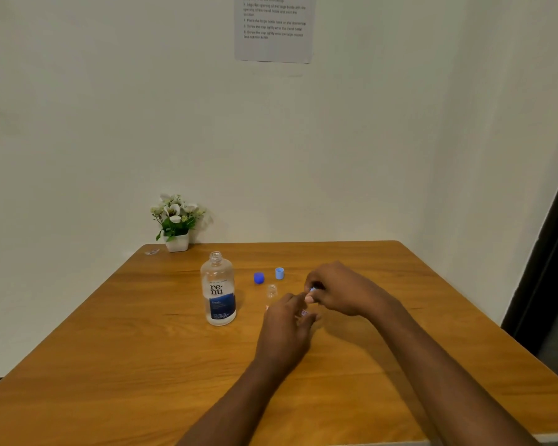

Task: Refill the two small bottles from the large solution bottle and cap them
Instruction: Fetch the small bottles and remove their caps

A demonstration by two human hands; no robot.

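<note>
My left hand (285,323) gripped a small bottle (304,313) on the tabletop (142,349); my right hand (339,289) pinched its blue cap (312,288). Second small bottle (272,292) stood uncapped just behind. Large solution bottle (218,289) stood open at left. Dark blue cap (258,278) and light blue cap (279,273) sat loose behind.

Bare forearms (432,365), no sleeves, unadorned hands (284,329).

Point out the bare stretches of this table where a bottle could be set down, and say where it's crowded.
Free: the table's near-left stretch, in front of the large solution bottle; the far-right part beyond the right hand. Crowded: the middle, where the dark blue cap, light blue cap, open small bottle and left hand bunch together. The flower pot fills the far-left corner.
</note>
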